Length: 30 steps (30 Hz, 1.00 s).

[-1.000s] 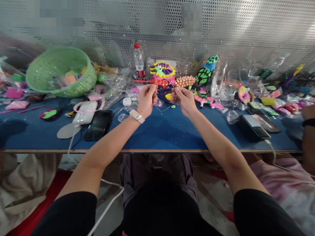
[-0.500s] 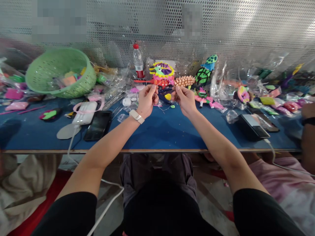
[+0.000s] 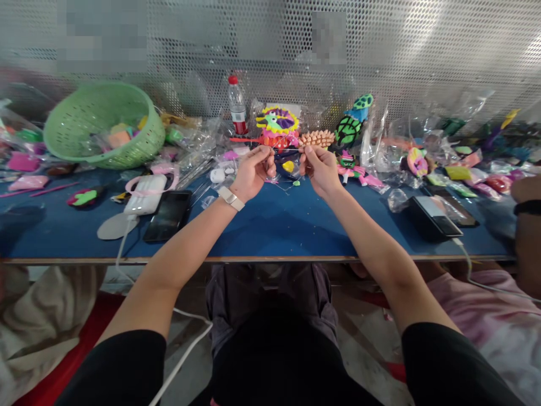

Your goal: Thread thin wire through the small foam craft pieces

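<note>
My left hand (image 3: 252, 172) and my right hand (image 3: 320, 169) are raised over the far part of the blue table, thumbs and fingertips pinched. Between them runs a thin dark strand (image 3: 288, 151), one end in each pinch; its material is too small to make out. Just behind and below it lies a dark blue piece with a yellow lump (image 3: 288, 166). Beyond the hands stand a colourful clay figure with a yellow frilled edge (image 3: 278, 121) and a tan spiky clay piece (image 3: 316, 138). A pink and green clay figure (image 3: 349, 163) is beside my right hand.
On the left are a green basket (image 3: 105, 155), a white charger (image 3: 147, 194) with a cable and a black phone (image 3: 168, 216). A bottle (image 3: 237, 107) stands at the back. Right of me lie another device (image 3: 435, 217) and bagged clay (image 3: 459, 173). People sit on both sides.
My hands have drawn slightly apart, the right one shifting a little to the right. The dark strand between the fingertips shows more clearly.
</note>
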Each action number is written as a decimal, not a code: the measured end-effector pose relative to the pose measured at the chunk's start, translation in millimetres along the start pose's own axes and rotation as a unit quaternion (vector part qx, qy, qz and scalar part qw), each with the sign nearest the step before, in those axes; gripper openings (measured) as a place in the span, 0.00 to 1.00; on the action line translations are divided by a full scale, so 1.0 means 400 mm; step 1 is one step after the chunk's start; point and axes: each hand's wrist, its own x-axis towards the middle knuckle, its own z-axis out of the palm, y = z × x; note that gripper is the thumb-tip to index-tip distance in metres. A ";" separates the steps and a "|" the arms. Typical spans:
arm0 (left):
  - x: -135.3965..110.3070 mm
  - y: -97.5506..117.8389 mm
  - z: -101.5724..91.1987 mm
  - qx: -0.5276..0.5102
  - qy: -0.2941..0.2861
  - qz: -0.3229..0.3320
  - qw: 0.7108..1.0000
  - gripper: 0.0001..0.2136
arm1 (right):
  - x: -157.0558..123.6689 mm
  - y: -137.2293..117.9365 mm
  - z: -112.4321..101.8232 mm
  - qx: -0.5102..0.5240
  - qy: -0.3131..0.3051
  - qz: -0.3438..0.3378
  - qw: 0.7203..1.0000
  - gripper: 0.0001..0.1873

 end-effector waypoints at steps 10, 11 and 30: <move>-0.003 -0.042 -0.026 0.364 0.142 0.277 0.878 0.17 | -0.024 0.003 0.030 -0.007 0.057 -0.036 0.998 0.32; -0.005 -0.038 -0.033 0.414 0.143 0.303 0.846 0.16 | -0.025 0.005 0.032 0.000 0.062 -0.036 0.997 0.32; 0.009 -0.030 -0.063 0.504 0.106 0.326 0.793 0.06 | -0.045 -0.003 0.057 -0.011 0.062 -0.073 0.995 0.33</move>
